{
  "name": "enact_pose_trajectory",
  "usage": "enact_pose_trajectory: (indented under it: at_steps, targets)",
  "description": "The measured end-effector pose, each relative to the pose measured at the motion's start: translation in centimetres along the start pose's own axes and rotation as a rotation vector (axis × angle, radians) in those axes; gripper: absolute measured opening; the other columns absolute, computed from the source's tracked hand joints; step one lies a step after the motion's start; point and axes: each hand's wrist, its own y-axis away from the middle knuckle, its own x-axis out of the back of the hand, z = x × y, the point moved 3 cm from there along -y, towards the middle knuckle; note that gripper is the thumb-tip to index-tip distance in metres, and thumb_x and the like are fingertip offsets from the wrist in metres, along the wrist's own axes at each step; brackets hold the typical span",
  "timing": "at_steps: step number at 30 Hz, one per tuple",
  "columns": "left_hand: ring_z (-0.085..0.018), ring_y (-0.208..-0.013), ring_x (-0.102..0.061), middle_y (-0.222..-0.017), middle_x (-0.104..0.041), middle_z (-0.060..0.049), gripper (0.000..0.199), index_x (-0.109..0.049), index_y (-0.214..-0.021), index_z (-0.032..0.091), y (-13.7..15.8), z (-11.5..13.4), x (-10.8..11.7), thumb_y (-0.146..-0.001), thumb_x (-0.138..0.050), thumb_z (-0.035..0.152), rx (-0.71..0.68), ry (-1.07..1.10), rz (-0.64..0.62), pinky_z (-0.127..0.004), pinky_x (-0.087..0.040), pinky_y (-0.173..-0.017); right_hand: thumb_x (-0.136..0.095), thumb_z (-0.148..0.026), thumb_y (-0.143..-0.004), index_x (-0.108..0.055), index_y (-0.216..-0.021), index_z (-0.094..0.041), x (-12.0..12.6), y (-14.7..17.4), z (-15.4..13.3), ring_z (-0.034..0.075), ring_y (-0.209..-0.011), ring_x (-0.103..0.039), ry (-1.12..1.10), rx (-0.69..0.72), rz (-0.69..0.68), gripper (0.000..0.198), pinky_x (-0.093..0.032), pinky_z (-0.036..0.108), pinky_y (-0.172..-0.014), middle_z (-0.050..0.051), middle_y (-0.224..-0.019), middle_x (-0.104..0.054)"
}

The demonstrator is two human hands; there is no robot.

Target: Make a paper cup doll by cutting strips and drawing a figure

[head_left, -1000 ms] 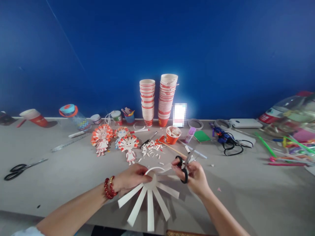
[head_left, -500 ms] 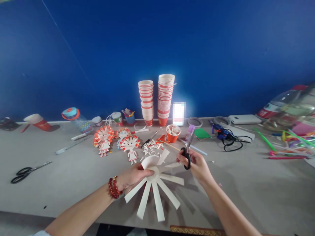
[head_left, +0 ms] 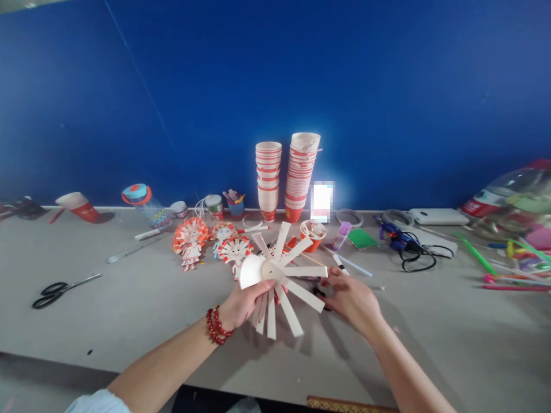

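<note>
A paper cup cut into long white strips [head_left: 305, 295] fans out around its round base, with one white wall section uncut at the left. My left hand [head_left: 247, 304] grips it near the base, thumb on top. My right hand [head_left: 355, 298] is closed on black-handled scissors [head_left: 319, 292], just right of the strips. Most of the blades are hidden behind the strips. Behind the cup lie paper dolls with red-and-white fringed heads, one doll [head_left: 236, 250] partly covered. A white-and-black marker [head_left: 340, 264] shows beyond my right fingers.
Two tall stacks of paper cups [head_left: 268, 183] stand against the blue wall. A red cup [head_left: 313, 235] holds paper scraps. Second scissors [head_left: 54, 293] lie at the left. A blue glue gun [head_left: 398, 235] with black cord and bottles [head_left: 495, 201] are at the right.
My left hand has raised and turned the cut cup, its strips now pointing more up and right. The scissors in my right hand have dropped from upright to lower, behind the strips.
</note>
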Motion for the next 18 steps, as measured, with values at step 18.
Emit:
enact_pose_trajectory:
  at_steps: [18]
  targets:
    - [-0.029,-0.116,-0.06,-0.123,-0.067,-0.009,0.05,-0.061,-0.121,0.019,-0.2,-0.9,-2.6,-0.079,-0.075,0.041,-0.266,-0.082,0.029,-0.036,-0.051,-0.096,-0.065,-0.048,-0.086,-0.068,-0.112,-0.02,-0.6,0.2,-6.9,0.029,-0.105,-0.066,-1.085,0.122,0.027,0.039,-0.053,0.044,-0.092,0.012,-0.116,-0.07]
